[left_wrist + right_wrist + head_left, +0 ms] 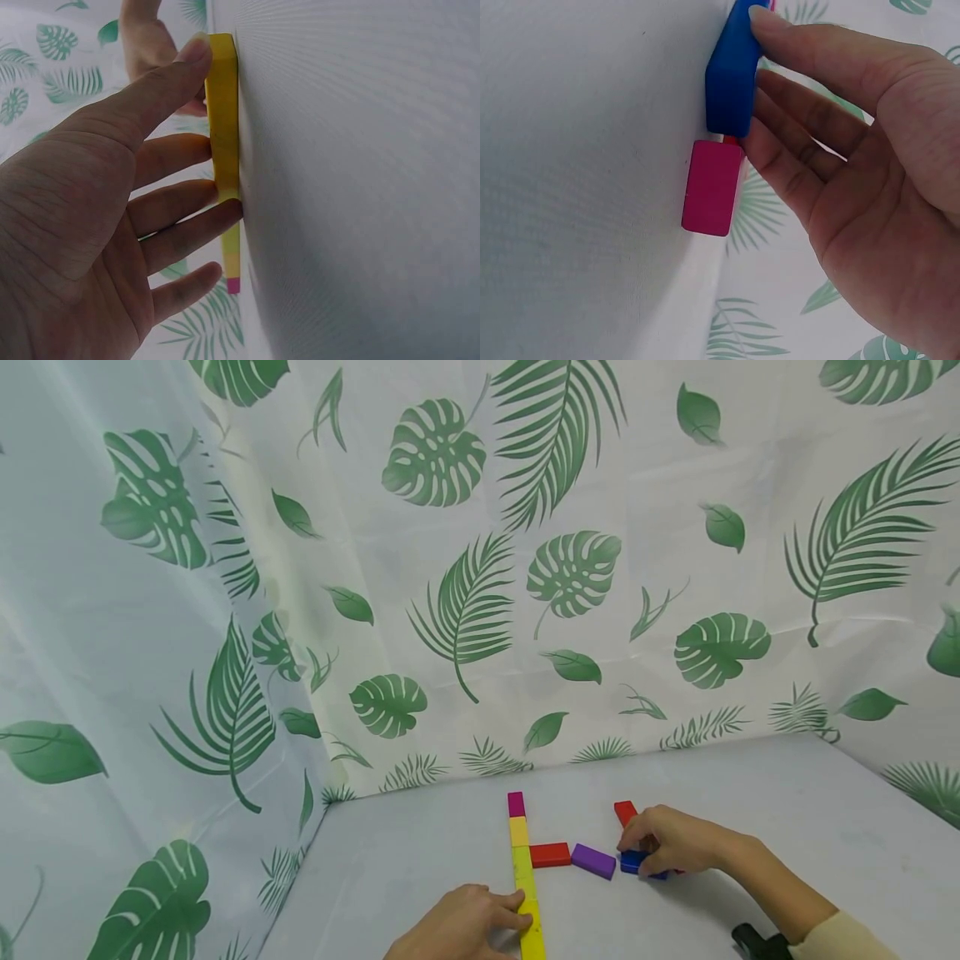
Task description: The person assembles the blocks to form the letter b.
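Observation:
On the white table runs a straight row of yellow blocks (531, 928), its far end a magenta block (516, 804). My left hand (465, 925) rests against the left side of this row; in the left wrist view its fingers are fairly straight, thumb tip at the near end. Beside the row a red block (551, 855) and a purple block (593, 862) extend to the right. My right hand (686, 841) pinches a blue block (732, 90) between thumb and fingers, just right of the purple one. Another magenta block (711, 189) lies near it in the right wrist view.
Past the right hand's fingers a red block (624, 812) sticks out, partly hidden. A black object (759, 941) is by the right sleeve (840, 937). A leaf-patterned curtain (637, 485) hangs behind the table and on both sides.

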`<state>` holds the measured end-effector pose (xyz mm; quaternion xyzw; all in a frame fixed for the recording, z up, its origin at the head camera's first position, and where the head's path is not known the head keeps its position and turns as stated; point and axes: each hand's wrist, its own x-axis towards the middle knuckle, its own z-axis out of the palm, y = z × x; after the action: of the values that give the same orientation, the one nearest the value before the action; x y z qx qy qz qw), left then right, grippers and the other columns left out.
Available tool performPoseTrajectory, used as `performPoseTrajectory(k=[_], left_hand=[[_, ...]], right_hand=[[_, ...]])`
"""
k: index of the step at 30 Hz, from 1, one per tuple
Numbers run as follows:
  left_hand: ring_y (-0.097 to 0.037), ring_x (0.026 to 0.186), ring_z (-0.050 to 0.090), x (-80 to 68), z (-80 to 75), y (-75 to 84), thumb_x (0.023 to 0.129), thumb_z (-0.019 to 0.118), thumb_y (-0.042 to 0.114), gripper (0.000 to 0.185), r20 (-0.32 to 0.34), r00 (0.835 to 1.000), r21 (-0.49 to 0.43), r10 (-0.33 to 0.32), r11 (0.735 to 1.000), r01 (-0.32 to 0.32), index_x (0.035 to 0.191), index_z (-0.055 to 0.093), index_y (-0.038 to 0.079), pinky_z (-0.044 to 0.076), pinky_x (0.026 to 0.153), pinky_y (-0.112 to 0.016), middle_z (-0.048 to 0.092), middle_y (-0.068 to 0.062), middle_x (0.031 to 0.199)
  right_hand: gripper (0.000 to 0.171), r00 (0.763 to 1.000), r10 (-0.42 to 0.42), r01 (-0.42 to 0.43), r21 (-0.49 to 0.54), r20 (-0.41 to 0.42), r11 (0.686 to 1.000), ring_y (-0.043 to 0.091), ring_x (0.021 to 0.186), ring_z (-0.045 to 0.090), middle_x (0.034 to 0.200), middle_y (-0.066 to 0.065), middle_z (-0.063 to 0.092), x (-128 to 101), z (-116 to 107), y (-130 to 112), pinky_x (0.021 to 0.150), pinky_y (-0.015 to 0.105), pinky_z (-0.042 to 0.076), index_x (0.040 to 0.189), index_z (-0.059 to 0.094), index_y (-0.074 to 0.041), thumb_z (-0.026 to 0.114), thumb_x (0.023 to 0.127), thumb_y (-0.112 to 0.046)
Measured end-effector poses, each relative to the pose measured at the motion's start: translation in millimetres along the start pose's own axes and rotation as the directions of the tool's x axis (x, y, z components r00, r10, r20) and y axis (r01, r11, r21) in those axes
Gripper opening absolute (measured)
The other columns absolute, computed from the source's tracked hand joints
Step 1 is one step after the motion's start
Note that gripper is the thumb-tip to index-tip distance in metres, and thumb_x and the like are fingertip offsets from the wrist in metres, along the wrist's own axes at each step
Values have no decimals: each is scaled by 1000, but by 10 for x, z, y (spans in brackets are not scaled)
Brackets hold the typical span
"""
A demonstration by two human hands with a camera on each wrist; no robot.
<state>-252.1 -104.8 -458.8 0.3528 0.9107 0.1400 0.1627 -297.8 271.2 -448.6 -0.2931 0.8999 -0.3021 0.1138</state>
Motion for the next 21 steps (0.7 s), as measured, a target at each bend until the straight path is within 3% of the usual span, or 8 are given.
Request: performPoseTrajectory(k=[9,21], left_hand=[[6,93,53,1,-6,-8,86,80,57,49,8,1000,2,-1,1000,1,131,71,40,53,89,-23,64,21,139],[5,94,54,11,-12,2,85,80,56,48,8,1000,17,-6,1000,6,130,72,40,54,91,-25,65,21,138]], right_hand=[[30,1000,15,-15,29,-2,999,7,79,53,91,-5,68,-8,1,-27,69,22,49,113,80,-14,87,84,-18],[41,996,78,-80,30,38,996,12,78,57,87,-1,66,-20,-20,-61,68,24,50,118,78,-13,91,79,-18]])
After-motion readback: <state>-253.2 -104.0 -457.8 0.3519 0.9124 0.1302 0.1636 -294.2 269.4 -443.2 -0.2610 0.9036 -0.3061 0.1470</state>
